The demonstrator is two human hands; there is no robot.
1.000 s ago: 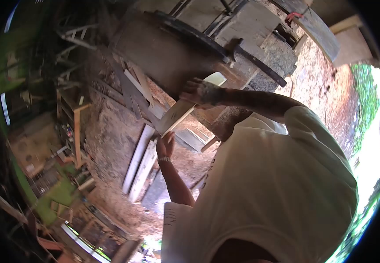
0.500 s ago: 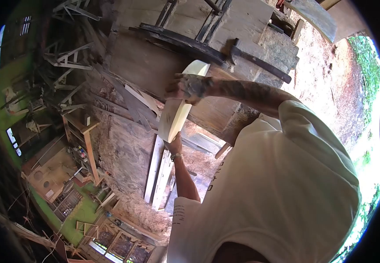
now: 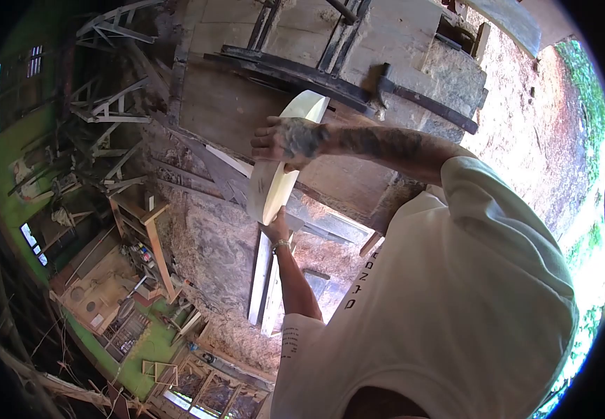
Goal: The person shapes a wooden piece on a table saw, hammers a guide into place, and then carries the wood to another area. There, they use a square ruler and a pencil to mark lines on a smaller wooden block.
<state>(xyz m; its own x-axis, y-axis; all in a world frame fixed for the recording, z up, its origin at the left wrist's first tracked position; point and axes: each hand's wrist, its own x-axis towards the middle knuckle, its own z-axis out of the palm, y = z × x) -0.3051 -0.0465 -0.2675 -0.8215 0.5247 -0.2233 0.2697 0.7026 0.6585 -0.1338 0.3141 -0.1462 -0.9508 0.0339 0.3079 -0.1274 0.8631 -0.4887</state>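
Note:
A pale, curved wooden piece (image 3: 279, 185) is held slantwise at the bench's near edge, its thick side face showing lighter than its flat face. My right hand (image 3: 295, 142), on the tattooed arm, wraps over its upper half, fingers across the flat face and thumb at the side. Lower down, my left hand (image 3: 274, 227), with a bracelet at the wrist, grips the bottom end; some of its fingers are hidden behind the wood. The upper tip of the piece reaches close to a dark curved bar (image 3: 295, 78) on the bench.
A hammer-like tool (image 3: 425, 105) lies on the wooden bench (image 3: 219, 98) near the right forearm. Pale boards (image 3: 260, 279) stand below the bench over a sawdust-covered floor (image 3: 208, 244). Wooden frames (image 3: 117, 101) and a small wooden stand (image 3: 152, 216) are at the left.
The wooden piece and both hands have shifted slightly left. The right hand's fingers lie flatter across the wood. The surroundings have moved slightly in view.

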